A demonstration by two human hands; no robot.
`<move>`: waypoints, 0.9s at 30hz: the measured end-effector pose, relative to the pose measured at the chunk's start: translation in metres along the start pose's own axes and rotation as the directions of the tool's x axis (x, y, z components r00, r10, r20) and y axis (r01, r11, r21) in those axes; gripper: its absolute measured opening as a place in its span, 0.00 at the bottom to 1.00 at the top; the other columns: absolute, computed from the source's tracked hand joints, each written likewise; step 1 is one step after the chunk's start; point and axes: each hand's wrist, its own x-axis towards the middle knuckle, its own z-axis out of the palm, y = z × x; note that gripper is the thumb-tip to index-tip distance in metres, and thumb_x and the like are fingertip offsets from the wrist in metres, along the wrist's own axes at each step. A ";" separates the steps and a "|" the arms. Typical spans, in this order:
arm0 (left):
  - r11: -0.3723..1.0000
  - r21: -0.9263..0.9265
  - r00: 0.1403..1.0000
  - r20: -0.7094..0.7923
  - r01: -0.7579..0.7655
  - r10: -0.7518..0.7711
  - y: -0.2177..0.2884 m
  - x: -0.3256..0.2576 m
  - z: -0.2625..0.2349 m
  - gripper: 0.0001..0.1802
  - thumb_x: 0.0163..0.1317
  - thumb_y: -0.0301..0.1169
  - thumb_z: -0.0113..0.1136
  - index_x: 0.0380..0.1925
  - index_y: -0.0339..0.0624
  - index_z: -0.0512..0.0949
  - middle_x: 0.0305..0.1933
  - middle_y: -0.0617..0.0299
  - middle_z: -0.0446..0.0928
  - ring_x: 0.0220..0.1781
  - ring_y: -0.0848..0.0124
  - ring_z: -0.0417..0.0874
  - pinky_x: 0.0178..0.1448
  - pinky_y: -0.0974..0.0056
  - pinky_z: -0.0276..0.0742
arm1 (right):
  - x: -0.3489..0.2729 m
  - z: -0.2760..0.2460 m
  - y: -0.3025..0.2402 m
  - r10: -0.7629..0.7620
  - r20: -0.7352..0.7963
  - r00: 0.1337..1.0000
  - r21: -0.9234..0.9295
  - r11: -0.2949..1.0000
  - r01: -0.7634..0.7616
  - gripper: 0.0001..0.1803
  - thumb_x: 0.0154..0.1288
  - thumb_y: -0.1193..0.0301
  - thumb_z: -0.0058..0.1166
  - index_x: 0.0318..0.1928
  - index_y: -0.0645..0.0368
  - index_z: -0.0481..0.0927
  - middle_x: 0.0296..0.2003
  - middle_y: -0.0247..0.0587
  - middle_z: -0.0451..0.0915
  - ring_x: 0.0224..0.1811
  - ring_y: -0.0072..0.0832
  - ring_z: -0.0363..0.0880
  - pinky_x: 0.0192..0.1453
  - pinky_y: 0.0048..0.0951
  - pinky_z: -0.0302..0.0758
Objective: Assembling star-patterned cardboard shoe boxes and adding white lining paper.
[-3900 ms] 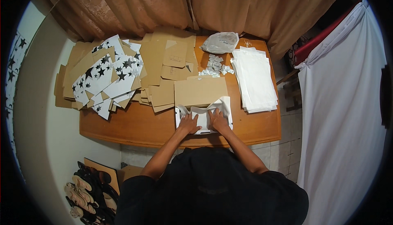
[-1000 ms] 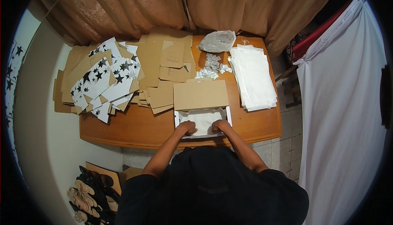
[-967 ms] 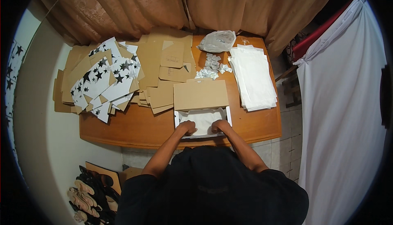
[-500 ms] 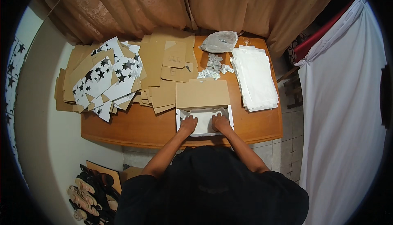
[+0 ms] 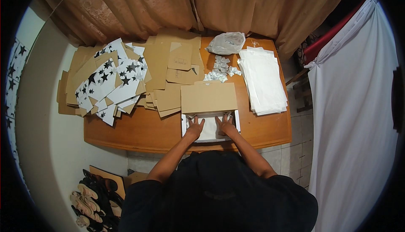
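Observation:
An open cardboard box (image 5: pixel 209 98) stands at the table's front edge, its brown lid raised at the far side and its outer walls white. White paper (image 5: pixel 209 127) lines its inside. My left hand (image 5: pixel 195 127) lies on the paper at the box's left, fingers spread and pointing away from me. On the right, my right hand (image 5: pixel 225 125) presses on the paper with fingers apart too. Neither hand holds anything. The paper hides whatever may lie beneath it.
Flattened cardboard pieces (image 5: pixel 173 76) and star-printed white card pieces (image 5: pixel 103 78) cover the table's left. Behind the box lie small silvery-white packets (image 5: pixel 220 68) and a clear plastic bag (image 5: pixel 226 43). A stack of white paper sheets (image 5: pixel 262 81) is to the right on the wooden table (image 5: pixel 126 133).
Both hands have gone from curled fingers to spread ones, reaching slightly farther into the box. The paper looks flatter, and the lid tilts a little closer toward me.

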 end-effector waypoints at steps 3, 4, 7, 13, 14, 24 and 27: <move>1.000 0.006 0.999 0.035 -0.006 0.006 0.005 -0.002 -0.009 0.44 0.57 0.12 0.53 0.75 0.46 0.54 0.77 0.26 0.45 0.70 0.16 0.54 0.73 0.37 0.64 | 0.002 0.009 0.004 0.007 -0.076 0.997 0.014 1.000 -0.006 0.47 0.61 0.70 0.56 0.78 0.64 0.49 0.66 0.82 0.61 0.77 0.70 0.44 0.70 0.77 0.46; 1.000 -0.001 0.999 0.040 -0.005 0.005 0.005 -0.003 -0.011 0.45 0.56 0.12 0.54 0.75 0.46 0.54 0.77 0.26 0.45 0.71 0.17 0.54 0.74 0.37 0.63 | 0.004 0.010 0.004 0.005 -0.077 0.997 0.013 1.000 -0.004 0.47 0.61 0.70 0.56 0.78 0.64 0.49 0.66 0.82 0.61 0.77 0.70 0.44 0.70 0.77 0.46; 0.999 -0.022 0.999 0.015 0.031 -0.031 0.003 -0.007 -0.010 0.46 0.55 0.12 0.56 0.75 0.46 0.54 0.77 0.27 0.46 0.71 0.18 0.54 0.73 0.37 0.64 | 0.009 0.013 0.000 0.005 -0.116 0.993 -0.025 1.000 -0.008 0.44 0.66 0.67 0.53 0.77 0.68 0.48 0.68 0.78 0.61 0.74 0.71 0.53 0.70 0.72 0.57; 0.999 -0.026 0.999 0.041 0.024 -0.023 0.020 -0.008 -0.023 0.47 0.54 0.12 0.58 0.74 0.46 0.55 0.76 0.28 0.47 0.72 0.20 0.53 0.73 0.37 0.64 | 0.027 0.047 0.024 0.157 -0.299 0.941 0.017 0.987 -0.160 0.44 0.63 0.60 0.58 0.72 0.73 0.57 0.64 0.81 0.64 0.73 0.68 0.56 0.68 0.59 0.69; 0.999 -0.024 0.999 0.039 0.026 -0.025 0.019 -0.009 -0.028 0.47 0.54 0.12 0.58 0.74 0.46 0.55 0.76 0.28 0.47 0.72 0.20 0.53 0.73 0.37 0.64 | 0.026 0.045 0.021 0.192 -0.360 0.913 0.140 0.979 -0.151 0.45 0.61 0.58 0.60 0.70 0.74 0.58 0.63 0.81 0.64 0.73 0.69 0.57 0.66 0.59 0.72; 0.958 -0.245 0.984 -0.134 -0.147 0.116 -0.004 -0.003 -0.018 0.32 0.59 0.22 0.63 0.65 0.41 0.68 0.71 0.30 0.60 0.70 0.37 0.67 0.69 0.49 0.73 | -0.023 -0.008 0.003 0.151 -0.387 0.910 0.348 0.937 -0.008 0.27 0.63 0.64 0.59 0.57 0.71 0.74 0.55 0.70 0.76 0.58 0.60 0.77 0.60 0.49 0.78; 0.821 -0.528 0.955 -0.288 -0.216 0.066 0.008 -0.043 -0.065 0.16 0.65 0.29 0.60 0.51 0.36 0.81 0.51 0.36 0.80 0.53 0.46 0.83 0.60 0.53 0.77 | -0.073 -0.066 -0.030 0.244 -0.596 0.765 0.443 0.894 0.060 0.13 0.61 0.75 0.54 0.45 0.69 0.78 0.45 0.66 0.79 0.51 0.57 0.80 0.52 0.48 0.80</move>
